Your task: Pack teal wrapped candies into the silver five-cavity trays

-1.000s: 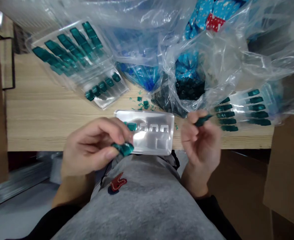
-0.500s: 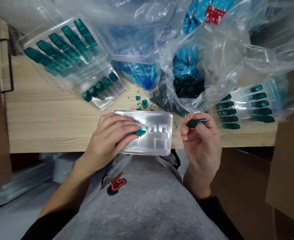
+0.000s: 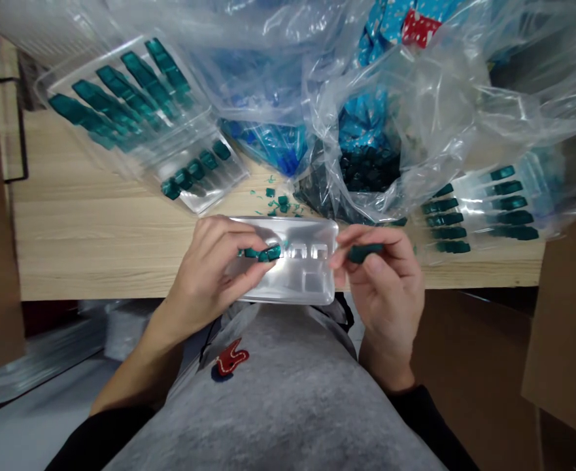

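A clear plastic tray [image 3: 292, 288] with moulded recesses lies at the table's front edge. Over its left half is my left hand [image 3: 209, 265], thumb and forefinger closed on a glossy green translucent piece [image 3: 270, 253]. Another green piece [image 3: 251, 252] shows behind those fingers, partly hidden. Just off the tray's right end, my right hand [image 3: 388, 294] pinches a dark green oblong piece [image 3: 363, 252] between thumb and fingers; its fingertips are slightly blurred. Recesses in the tray's right half hold nothing.
Clear trays filled with green pieces lie at the left [image 3: 204, 190] and right [image 3: 474, 216]. An open plastic bag [image 3: 331, 190] holds many dark green pieces [image 3: 371, 170]. Green scraps [image 3: 282, 201] are scattered on the wooden table [image 3: 96, 229] behind the tray. Cardboard [image 3: 562, 327] stands at right.
My right hand has moved left toward the tray with its dark green piece. The piece in my left hand has turned and shifted slightly up, and those fingers have lifted a little.
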The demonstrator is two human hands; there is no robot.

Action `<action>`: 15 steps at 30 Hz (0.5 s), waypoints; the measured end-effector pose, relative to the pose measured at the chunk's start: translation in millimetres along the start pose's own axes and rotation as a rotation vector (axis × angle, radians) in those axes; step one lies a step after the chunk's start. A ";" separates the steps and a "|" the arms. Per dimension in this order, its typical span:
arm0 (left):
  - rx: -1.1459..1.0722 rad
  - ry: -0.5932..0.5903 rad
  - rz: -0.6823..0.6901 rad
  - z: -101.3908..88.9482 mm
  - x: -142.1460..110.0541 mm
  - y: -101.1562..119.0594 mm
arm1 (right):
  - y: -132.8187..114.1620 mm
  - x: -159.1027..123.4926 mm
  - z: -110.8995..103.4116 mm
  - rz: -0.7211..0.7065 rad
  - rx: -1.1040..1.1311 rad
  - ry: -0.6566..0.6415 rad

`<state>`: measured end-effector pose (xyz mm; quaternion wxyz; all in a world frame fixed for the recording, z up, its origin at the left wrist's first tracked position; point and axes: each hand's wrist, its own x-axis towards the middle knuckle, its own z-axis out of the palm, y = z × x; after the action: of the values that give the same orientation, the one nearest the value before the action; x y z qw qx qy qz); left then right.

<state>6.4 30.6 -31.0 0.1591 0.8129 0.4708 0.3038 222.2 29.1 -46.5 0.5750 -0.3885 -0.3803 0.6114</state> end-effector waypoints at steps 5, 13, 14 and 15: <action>-0.170 0.017 -0.070 -3.7 -0.4 11.5 | 3.8 -9.1 16.6 -0.067 -0.134 -0.239; -0.394 0.068 -0.144 0.3 -2.8 29.2 | 1.5 -8.9 24.2 -0.260 -0.414 -0.326; -0.415 0.079 -0.158 1.8 -3.5 29.9 | 1.6 -8.7 25.2 -0.302 -0.446 -0.323; -0.434 0.091 -0.171 3.2 -4.5 30.0 | 2.1 -8.4 26.2 -0.359 -0.483 -0.311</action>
<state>26.9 11.7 -18.6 0.3341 0.7021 0.4684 0.4196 197.8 20.1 -37.3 0.4999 -0.3426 -0.6596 0.4445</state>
